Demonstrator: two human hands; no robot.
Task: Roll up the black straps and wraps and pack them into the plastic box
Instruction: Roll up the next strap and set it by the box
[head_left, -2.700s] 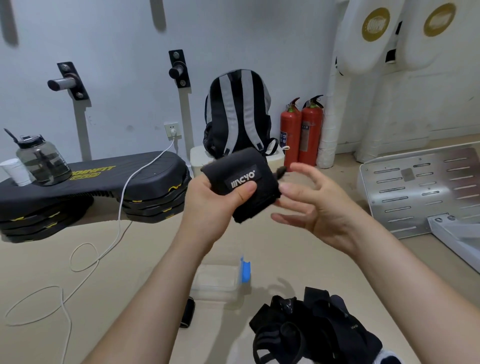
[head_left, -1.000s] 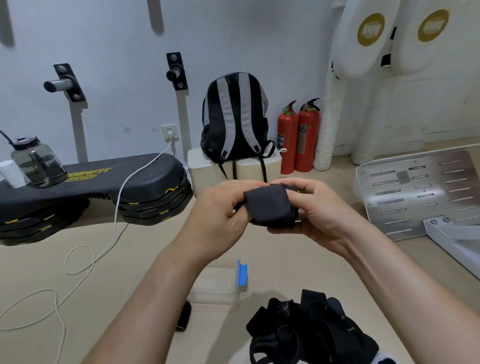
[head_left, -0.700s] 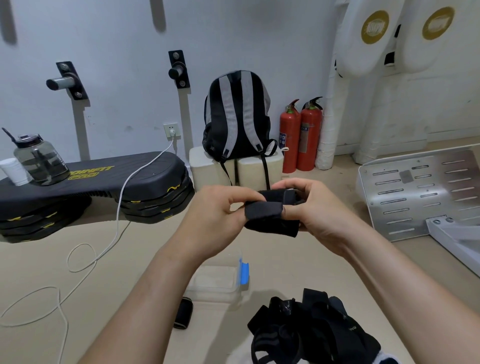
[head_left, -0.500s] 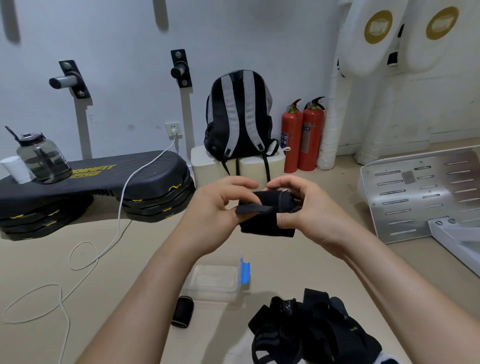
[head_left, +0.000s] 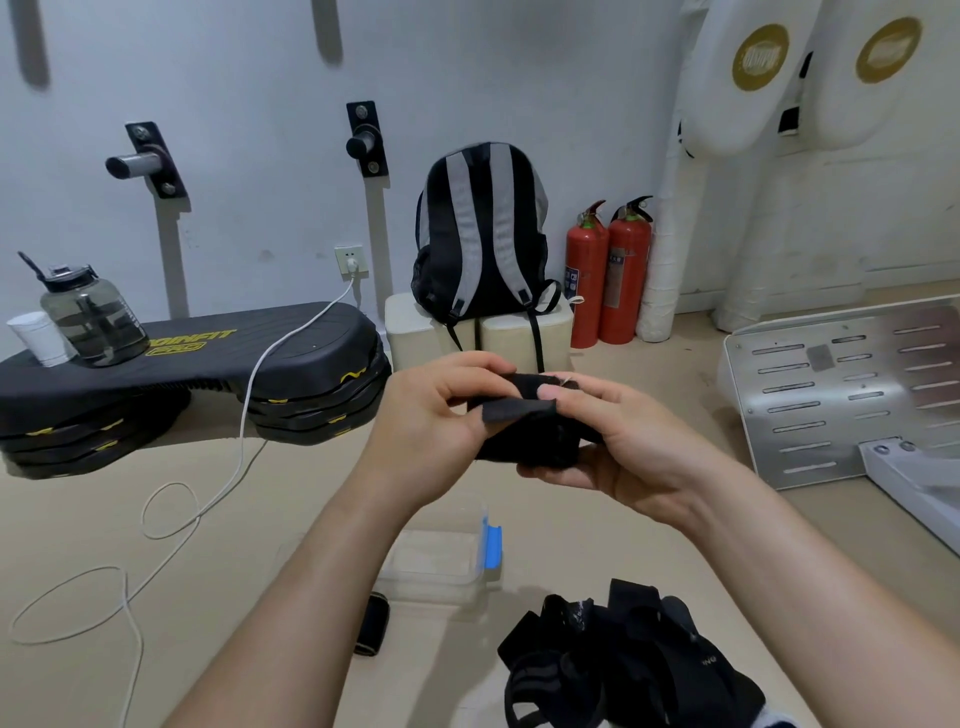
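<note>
A black wrap (head_left: 524, 431) is held in front of me at chest height, partly rolled. My left hand (head_left: 431, 421) pinches its loose end from the left. My right hand (head_left: 608, 441) cups the rolled part from below, with the thumb pressing on top. Below the hands, a clear plastic box (head_left: 436, 561) with a blue clip stands on the floor. A small rolled black strap (head_left: 373, 623) lies beside the box at its near left corner. A pile of loose black straps and wraps (head_left: 623, 670) lies at the lower right.
A black step platform (head_left: 197, 364) carrying a water jug (head_left: 91, 317) and a white cup stands at left. A white cable (head_left: 182, 514) trails over the floor. A backpack (head_left: 483, 234) sits on white blocks; two red fire extinguishers (head_left: 608, 275) stand beside it. A metal plate (head_left: 852, 384) is right.
The wrap was held open in my left hand alone; my right hand has joined and the wrap is now folded smaller and lower between both hands. My view dipped slightly.
</note>
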